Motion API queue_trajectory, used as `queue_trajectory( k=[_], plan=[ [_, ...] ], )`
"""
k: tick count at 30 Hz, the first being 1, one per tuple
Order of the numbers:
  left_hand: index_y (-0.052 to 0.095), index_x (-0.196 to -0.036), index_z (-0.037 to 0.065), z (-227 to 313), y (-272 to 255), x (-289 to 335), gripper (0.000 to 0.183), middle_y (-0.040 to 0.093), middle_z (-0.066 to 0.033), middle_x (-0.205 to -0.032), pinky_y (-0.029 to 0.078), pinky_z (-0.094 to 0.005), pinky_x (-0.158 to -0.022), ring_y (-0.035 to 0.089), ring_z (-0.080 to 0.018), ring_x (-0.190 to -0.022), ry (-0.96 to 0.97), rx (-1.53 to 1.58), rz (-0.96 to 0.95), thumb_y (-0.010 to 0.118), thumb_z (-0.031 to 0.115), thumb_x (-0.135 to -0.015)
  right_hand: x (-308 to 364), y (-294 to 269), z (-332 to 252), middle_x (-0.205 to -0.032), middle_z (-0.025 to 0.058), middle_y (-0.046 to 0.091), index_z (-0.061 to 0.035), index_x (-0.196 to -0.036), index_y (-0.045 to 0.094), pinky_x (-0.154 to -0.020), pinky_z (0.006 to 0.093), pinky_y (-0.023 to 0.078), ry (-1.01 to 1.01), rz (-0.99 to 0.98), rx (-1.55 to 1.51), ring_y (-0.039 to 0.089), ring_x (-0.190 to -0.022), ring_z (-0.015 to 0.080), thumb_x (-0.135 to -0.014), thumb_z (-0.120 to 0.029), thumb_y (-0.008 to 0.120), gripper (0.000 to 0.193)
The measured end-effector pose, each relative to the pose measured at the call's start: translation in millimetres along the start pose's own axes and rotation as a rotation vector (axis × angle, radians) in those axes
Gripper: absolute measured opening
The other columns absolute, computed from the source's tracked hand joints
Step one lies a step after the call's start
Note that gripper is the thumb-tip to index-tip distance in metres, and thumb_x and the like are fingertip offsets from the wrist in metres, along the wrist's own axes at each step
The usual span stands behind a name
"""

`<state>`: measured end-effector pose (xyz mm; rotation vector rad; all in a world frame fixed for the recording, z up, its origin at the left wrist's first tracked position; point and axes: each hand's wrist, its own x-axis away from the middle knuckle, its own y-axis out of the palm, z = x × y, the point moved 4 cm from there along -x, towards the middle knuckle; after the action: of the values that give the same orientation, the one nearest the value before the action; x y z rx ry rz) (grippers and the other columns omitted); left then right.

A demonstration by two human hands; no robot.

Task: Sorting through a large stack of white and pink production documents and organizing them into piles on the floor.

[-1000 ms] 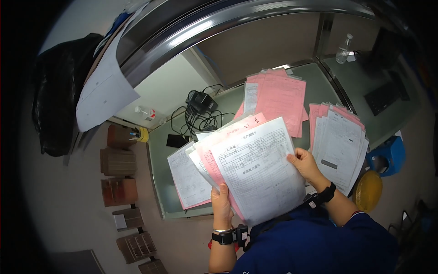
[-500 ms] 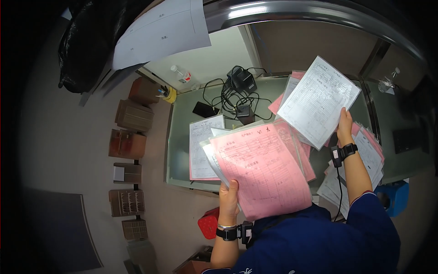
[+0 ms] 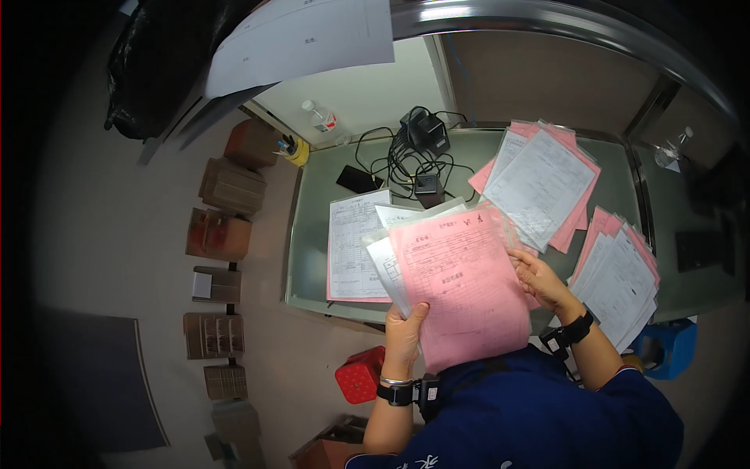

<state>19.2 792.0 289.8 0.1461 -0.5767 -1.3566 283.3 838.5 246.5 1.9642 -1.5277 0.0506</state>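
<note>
A stack of printed forms in clear sleeves, with a pink form (image 3: 465, 289) on top, is held in front of my body. My left hand (image 3: 404, 332) grips its lower left edge, thumb on the pink face and fingers behind. At the right edge of the stack, my right hand (image 3: 539, 280) has its fingers closed around the sheet edges. Just beyond that hand lies a fanned pile topped by a white sleeved form (image 3: 539, 187), with pink sheets under it. Another fanned pile of white and pink forms (image 3: 621, 273) lies to the right. White forms (image 3: 355, 250) rest on the table at the left.
On the green table (image 3: 308, 270) are tangled black cables with adapters (image 3: 426, 133), a black phone (image 3: 359, 180), a pen holder (image 3: 295, 152) and a plastic bottle (image 3: 319, 117). A red stool (image 3: 361, 375) and a blue stool (image 3: 672, 352) stand below. Boxes (image 3: 219, 234) line the left.
My right hand has let go of the white sleeved form, which now lies on the far right pile. That hand has come back to the right edge of the held stack.
</note>
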Motion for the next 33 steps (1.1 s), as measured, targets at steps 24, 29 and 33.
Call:
queue_trajectory(
  k=[24,29,33],
  plan=[
    [0.061,-0.101,0.001,51.6,-115.5,25.4,0.018,0.062,-0.0041,-0.098,0.044,-0.0253,-0.081,0.056,-0.0113,-0.087,0.195,0.029,0.158,0.06,0.006,-0.084,-33.1,97.7,28.0,-0.113,0.0071,0.056,0.0015,-0.117,0.05,-0.091,0.0275,0.039,-0.065,-0.129,-0.034,0.052,-0.102,0.0138,-0.09,-0.022,0.053,0.035],
    [0.063,-0.095,0.001,45.1,-125.9,23.1,0.013,0.062,-0.0028,-0.094,0.045,-0.0244,-0.076,0.056,-0.0095,-0.082,0.118,-0.177,0.098,0.06,0.002,-0.082,-24.5,90.7,34.9,-0.111,0.0083,0.057,0.0035,-0.114,0.051,-0.09,0.0274,0.039,-0.088,-0.064,0.005,0.053,-0.1,0.0136,-0.089,-0.021,0.054,0.036],
    [0.063,-0.1,0.001,45.3,-119.5,20.6,0.017,0.062,-0.0027,-0.094,0.043,-0.0223,-0.077,0.053,-0.0078,-0.084,0.151,-0.323,0.054,0.057,0.005,-0.085,-11.2,67.9,25.7,-0.109,0.0091,0.058,0.0033,-0.113,0.052,-0.088,0.0268,0.041,-0.101,0.041,-0.026,0.054,-0.098,0.0141,-0.089,-0.019,0.054,0.033]
  ],
)
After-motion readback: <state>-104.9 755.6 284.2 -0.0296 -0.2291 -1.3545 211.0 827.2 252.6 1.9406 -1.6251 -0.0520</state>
